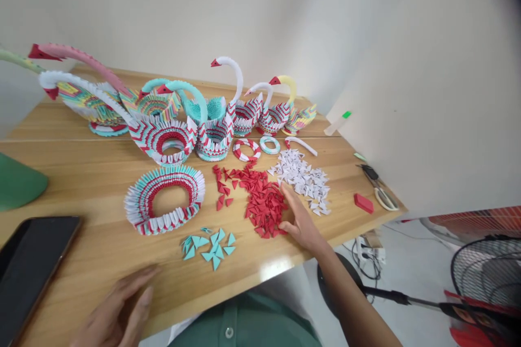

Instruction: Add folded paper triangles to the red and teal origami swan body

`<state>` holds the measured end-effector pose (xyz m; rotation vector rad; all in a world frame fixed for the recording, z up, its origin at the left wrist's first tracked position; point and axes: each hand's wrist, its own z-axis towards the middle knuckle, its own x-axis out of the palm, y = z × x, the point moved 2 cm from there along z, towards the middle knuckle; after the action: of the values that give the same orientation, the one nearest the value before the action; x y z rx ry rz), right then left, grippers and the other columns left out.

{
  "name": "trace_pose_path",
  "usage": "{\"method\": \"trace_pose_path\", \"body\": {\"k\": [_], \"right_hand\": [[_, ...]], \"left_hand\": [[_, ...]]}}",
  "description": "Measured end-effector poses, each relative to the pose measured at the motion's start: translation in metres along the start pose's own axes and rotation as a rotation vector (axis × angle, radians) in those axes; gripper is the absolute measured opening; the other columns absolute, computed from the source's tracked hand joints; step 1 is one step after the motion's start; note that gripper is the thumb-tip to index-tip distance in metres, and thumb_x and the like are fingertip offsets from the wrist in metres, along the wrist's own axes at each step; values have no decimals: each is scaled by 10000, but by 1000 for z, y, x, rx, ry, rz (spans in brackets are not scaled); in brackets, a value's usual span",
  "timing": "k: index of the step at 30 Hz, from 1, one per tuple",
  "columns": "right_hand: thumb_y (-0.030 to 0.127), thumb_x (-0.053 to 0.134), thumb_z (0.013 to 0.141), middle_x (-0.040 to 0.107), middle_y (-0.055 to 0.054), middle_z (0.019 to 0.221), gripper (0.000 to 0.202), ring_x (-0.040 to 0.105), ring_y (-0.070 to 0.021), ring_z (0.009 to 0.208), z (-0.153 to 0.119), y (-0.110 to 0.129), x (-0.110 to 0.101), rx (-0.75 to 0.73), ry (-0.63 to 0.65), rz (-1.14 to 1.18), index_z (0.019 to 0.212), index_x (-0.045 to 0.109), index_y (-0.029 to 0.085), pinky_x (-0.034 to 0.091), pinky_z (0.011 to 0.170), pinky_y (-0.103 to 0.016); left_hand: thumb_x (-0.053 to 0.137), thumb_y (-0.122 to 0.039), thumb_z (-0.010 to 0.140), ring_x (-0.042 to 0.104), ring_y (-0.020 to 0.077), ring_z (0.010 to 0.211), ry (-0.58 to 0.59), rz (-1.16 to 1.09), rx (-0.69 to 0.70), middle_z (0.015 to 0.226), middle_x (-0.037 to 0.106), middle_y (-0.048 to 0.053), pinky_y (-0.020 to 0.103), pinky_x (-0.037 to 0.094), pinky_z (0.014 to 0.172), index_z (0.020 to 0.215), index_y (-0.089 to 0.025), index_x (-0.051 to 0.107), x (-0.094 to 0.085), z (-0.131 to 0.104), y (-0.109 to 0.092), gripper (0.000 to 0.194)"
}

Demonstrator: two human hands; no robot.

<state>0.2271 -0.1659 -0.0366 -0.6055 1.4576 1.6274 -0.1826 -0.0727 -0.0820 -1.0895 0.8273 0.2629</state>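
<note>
My right hand (300, 222) rests at the right edge of a heap of red folded paper triangles (264, 203), its thumb and fingers apart around that edge. Near the front left of the table, my left hand (122, 303) hovers or rests with fingers stretched out and nothing in them. Between the hands lies a small group of turquoise paper triangles (215, 249). Behind these sits a folded-paper ring (163, 222) in white, turquoise and red, an open oval. White paper triangles (303, 173) are heaped just beyond my right hand.
Several finished paper swans (215, 141) line the back. In front of them lie a red-and-white ring (246, 150), a turquoise-and-white ring (269, 145) and a loose white neck (302, 145). A phone (35, 265) is at left; scissors (380, 190) and a red block (363, 203) at right.
</note>
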Motion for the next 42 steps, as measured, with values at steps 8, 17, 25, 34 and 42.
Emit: {"method": "trace_pose_path", "body": {"k": [8,17,25,34,42], "right_hand": [[667,314,915,237,-140,1580,777,208,-293,1455,20,-3,5,-126,74,-48,1531,184,212,217,1168,-515],[708,502,817,263,-163,1566,942,234,-325,1441,2,11,5,-243,116,-102,1531,170,191,255,1155,-517],[536,576,870,281,-165,1558,694,182,-363,1447,16,18,28,-289,55,-283,1441,423,172,264,1139,-550],[475,520,927,418,-168,1488,540,294,-345,1409,37,27,31,-428,-24,-329,1361,527,154,240,1141,-569],[402,455,970,565,-144,1357,384,469,-314,1296,29,16,25,-428,-131,-30,1253,621,203,395,1069,-568]], "left_hand": [[511,-576,824,691,274,1003,-105,-88,-253,1054,746,19,346,569,789,1006,-291,686,-6,8,-27,380],[526,-537,840,674,266,1002,-188,-148,-285,1050,739,80,332,537,841,983,-203,684,-6,10,-41,396],[576,-388,871,585,269,1160,-117,-20,36,1220,647,133,426,451,1007,1177,-192,606,10,18,-71,365],[774,-440,690,391,372,1329,83,208,281,1433,439,205,572,295,1090,1343,-199,479,60,53,-104,756],[650,-310,810,487,331,1172,174,114,338,1212,565,159,512,350,1030,1006,-220,672,74,75,-119,217]]}}
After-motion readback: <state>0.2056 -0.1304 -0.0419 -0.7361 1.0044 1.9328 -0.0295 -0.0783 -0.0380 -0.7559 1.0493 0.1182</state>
